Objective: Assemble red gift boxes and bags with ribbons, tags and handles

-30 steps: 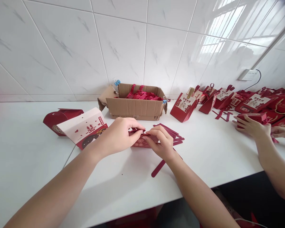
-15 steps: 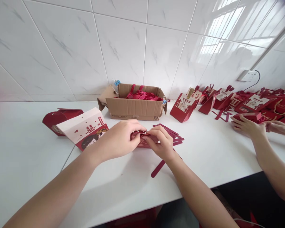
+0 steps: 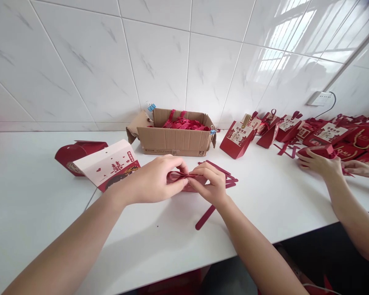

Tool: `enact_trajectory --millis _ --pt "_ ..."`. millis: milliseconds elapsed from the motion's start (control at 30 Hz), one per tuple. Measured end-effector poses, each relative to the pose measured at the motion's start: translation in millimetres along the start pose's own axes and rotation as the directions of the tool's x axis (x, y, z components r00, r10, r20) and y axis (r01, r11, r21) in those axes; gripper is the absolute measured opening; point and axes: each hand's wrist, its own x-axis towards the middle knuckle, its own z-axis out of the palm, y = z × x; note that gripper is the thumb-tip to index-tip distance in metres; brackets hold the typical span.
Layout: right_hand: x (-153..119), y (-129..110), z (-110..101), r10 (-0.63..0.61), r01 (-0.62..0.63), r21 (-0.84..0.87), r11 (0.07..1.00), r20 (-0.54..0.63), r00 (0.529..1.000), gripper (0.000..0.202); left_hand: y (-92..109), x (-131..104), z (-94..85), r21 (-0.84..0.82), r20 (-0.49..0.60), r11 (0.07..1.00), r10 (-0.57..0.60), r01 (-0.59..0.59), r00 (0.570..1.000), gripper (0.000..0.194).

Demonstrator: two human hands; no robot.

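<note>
Between my hands, a dark red strap (image 3: 174, 175) is bent into a loop at the top of a small red gift box (image 3: 189, 188). My left hand (image 3: 153, 179) pinches the strap from the left, with thumb and forefinger around the loop. From the right, my right hand (image 3: 212, 184) has its fingertips closed on the strap where it meets the box top. Most of the box is hidden behind my hands. A loose strap (image 3: 204, 218) with a rounded end lies below my right hand, and several more straps (image 3: 231, 180) are piled behind it.
A cardboard box (image 3: 174, 141) of red ribbons stands against the tiled wall. At left are a dark red box (image 3: 80, 152) and a printed carton (image 3: 103, 162). Finished-looking gift boxes (image 3: 238, 139) line the right, where a co-worker's hands (image 3: 324, 164) hold another red box (image 3: 316, 151).
The strap between my fingers now shows as a wider, open loop, and my left fingers have arched up around it. At right, the co-worker's box has tilted and its ribbon shows more.
</note>
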Motion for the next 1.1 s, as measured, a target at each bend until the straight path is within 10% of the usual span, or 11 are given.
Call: enact_trajectory --millis 200,600,1100 --pt "2.1 -1.8 -2.4 -0.096 0.096 0.000 0.995 0.036 0.995 0.007 -12.7 -0.7 -15.2 -0.005 0.131 0.999 0.032 -0.032 0.991 0.027" --pt "2.9 -0.8 -1.5 -0.141 0.139 0.057 0.989 0.039 0.989 0.017 -9.7 0.0 -5.2 0.014 -0.043 0.982 0.190 -0.190 0.981 0.016" --pt "1.4 -2.3 -0.7 -0.137 0.136 0.040 0.990 0.043 0.990 0.020 -13.1 4.3 -3.4 -0.010 0.030 0.984 0.176 -0.176 0.984 0.008"
